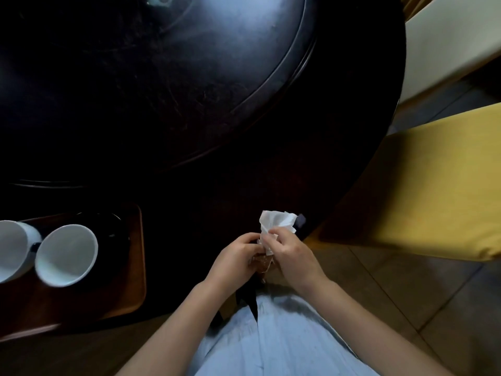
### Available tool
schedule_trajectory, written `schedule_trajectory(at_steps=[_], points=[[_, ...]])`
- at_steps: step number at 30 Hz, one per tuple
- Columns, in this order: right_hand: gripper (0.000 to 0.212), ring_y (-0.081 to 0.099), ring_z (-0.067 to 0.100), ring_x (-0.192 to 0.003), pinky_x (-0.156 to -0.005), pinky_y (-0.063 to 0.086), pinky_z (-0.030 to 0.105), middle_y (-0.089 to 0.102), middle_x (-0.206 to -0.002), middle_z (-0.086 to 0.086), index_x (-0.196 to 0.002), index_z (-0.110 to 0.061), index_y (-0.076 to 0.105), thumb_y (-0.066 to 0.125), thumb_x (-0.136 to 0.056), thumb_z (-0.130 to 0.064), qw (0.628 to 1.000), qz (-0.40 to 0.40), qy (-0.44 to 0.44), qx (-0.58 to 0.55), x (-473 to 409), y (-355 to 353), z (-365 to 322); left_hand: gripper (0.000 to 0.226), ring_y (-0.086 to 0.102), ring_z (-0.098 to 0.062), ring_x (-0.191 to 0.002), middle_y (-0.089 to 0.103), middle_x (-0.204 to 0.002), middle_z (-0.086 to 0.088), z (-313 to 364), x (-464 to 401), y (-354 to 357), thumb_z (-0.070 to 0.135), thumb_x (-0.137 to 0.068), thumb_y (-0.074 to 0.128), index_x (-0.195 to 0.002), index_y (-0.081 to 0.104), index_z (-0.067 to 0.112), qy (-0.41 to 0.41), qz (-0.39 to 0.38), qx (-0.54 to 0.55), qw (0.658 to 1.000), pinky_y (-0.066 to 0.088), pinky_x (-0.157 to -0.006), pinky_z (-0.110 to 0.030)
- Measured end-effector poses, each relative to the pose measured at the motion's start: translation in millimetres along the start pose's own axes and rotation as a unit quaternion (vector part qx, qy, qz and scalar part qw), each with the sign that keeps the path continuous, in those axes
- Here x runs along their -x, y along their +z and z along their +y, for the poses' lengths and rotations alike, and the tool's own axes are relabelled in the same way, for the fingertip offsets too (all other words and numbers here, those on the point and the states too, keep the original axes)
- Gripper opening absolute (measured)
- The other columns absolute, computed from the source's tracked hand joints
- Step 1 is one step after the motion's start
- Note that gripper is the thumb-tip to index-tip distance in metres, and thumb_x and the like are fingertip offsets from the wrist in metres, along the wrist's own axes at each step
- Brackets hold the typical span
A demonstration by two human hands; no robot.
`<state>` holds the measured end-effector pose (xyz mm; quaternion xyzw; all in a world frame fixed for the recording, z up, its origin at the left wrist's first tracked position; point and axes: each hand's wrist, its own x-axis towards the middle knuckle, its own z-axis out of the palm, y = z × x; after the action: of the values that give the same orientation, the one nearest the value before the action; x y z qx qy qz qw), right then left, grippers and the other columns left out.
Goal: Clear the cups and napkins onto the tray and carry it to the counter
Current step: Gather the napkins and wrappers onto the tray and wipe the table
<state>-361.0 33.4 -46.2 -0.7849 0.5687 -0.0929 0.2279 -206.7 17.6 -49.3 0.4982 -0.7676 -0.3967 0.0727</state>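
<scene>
Two cups (66, 255) already sit on the tray (135, 267) at my near left. My left hand (235, 257) and right hand (288, 252) both pinch the crumpled napkin (275, 222) over the table's (189, 104) near edge; traying and carrying remain.

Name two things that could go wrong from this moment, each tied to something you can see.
The two white cups lie on their sides on the tray, so they may roll when it is lifted. The napkin, pinched between the left hand and right hand at the table edge, could drop.
</scene>
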Motion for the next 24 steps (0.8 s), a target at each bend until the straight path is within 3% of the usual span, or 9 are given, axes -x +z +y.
schedule_trajectory(at_steps=[6,11,14,18,24], points=[[0.027,0.062,0.024,-0.064,-0.048,0.055,0.027,0.064,-0.079,0.01,-0.086,-0.006,0.067,0.076,-0.063,0.004,0.999,0.003,0.013,0.029,-10.3,4.0,2.7,0.031,0.058,-0.013,-0.109,0.061,-0.123,0.0,3.6,3.8,5.8,0.007,-0.077,0.064,-0.107,0.068,0.014,-0.037,0.056,0.029,0.997,0.045,-0.092,-0.018],[0.018,0.063,0.023,-0.072,-0.061,0.057,0.03,0.065,-0.084,0.009,-0.089,-0.008,0.067,0.068,-0.073,0.0,1.0,-0.016,-0.005,0.01,-16.6,8.2,12.1,0.033,0.056,-0.006,-0.109,0.064,-0.119,-0.001,1.5,13.0,6.7,0.006,-0.076,0.067,-0.108,0.067,0.015,-0.055,0.091,0.061,0.992,0.032,-0.09,0.0],[0.017,0.064,0.021,-0.068,-0.061,0.055,0.026,0.066,-0.08,0.008,-0.085,-0.008,0.069,0.071,-0.07,0.001,1.0,-0.002,-0.014,0.001,-17.8,4.0,9.5,0.033,0.056,-0.004,-0.105,0.067,-0.113,-0.004,-0.8,19.4,0.7,0.005,-0.074,0.07,-0.106,0.069,0.013,-0.046,0.105,0.084,0.99,0.042,-0.094,-0.01],[0.017,0.062,0.02,-0.066,-0.058,0.053,0.024,0.066,-0.077,0.008,-0.081,-0.006,0.067,0.073,-0.068,0.004,0.998,0.046,-0.037,-0.035,-18.4,-5.2,-9.8,0.031,0.057,-0.002,-0.1,0.067,-0.106,-0.001,0.1,36.1,-14.4,0.002,-0.073,0.069,-0.103,0.069,0.011,-0.043,0.149,0.092,0.984,0.037,-0.088,-0.001],[0.017,0.062,0.02,-0.074,-0.062,0.057,0.028,0.065,-0.082,0.008,-0.085,-0.004,0.067,0.07,-0.071,0.005,0.991,0.073,-0.097,-0.054,-31.8,-12.1,-49.1,0.033,0.055,-0.002,-0.104,0.063,-0.103,0.004,-15.0,88.2,-49.6,-0.002,-0.072,0.069,-0.101,0.069,0.012,-0.084,0.26,0.084,0.958,0.041,-0.089,-0.007]])
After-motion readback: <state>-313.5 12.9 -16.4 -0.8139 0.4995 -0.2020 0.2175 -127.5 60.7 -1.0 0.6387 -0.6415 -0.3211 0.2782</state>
